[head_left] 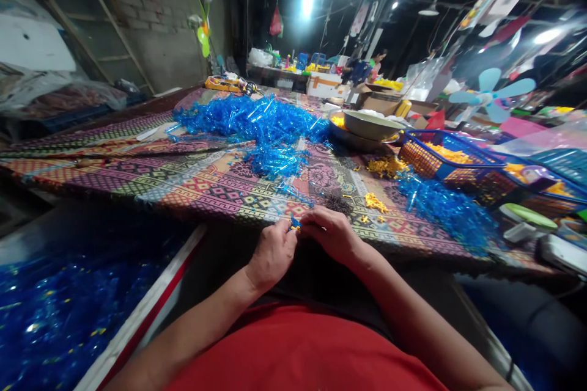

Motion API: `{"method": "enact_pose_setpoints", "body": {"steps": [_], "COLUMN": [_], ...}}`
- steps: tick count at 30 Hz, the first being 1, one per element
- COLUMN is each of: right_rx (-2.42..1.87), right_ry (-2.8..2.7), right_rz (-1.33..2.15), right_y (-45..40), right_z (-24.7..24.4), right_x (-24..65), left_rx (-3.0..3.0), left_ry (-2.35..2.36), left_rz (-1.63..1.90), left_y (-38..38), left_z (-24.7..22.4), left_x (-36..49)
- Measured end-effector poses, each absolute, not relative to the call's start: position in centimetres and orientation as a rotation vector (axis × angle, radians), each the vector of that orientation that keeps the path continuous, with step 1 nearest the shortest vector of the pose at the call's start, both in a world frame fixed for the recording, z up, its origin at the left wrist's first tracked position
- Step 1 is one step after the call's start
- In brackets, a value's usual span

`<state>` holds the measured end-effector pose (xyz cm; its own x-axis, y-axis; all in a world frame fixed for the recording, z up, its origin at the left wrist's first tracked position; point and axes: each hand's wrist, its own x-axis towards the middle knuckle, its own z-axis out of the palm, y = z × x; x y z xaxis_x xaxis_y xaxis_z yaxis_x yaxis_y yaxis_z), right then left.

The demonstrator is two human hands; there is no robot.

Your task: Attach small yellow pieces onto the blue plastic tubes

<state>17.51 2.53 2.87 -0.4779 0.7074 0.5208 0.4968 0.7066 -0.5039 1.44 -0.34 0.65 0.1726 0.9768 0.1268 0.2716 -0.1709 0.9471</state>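
Left grip (274,255): clamped on a small blue-and-yellow plastic piece (295,225)
Right grip (331,233): fingertips (305,226) together on that same piece
Piece: held just off the near edge of the surface (215,192), which was covered with a patterned woven mat
Mid-surface: a heap of blue plastic strips (250,119) lay beyond both hands
Right side: a blue plastic basket (440,162) held yellow pieces (449,153), beside a second blue heap (444,211)
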Motion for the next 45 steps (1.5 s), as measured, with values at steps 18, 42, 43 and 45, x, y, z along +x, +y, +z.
{"method": "enact_pose_setpoints", "body": {"steps": [18,42,43,45], "right_rx": [-0.905,-0.65,-0.647,-0.653], "right_ry": [-2.248,-2.292,-2.266,-2.224], "right_rz": [0.462,-0.075,-0.041,0.055], "right_y": [4.0,2.6,2.6,2.5], "right_z": [3.1,2.7,2.8,2.9], "right_x": [18.4,19.0,19.0,18.9], "left_rx": [1.402,1.571,1.558,1.507], "left_ry": [1.102,1.016,1.01,0.993], "left_rz": [0.863,0.845,0.858,0.886], "left_y": [-0.2,-0.2,-0.3,-0.3], "left_z": [1.0,2.2,2.2,2.3], "left_x": [1.6,1.1,1.1,1.1]}}
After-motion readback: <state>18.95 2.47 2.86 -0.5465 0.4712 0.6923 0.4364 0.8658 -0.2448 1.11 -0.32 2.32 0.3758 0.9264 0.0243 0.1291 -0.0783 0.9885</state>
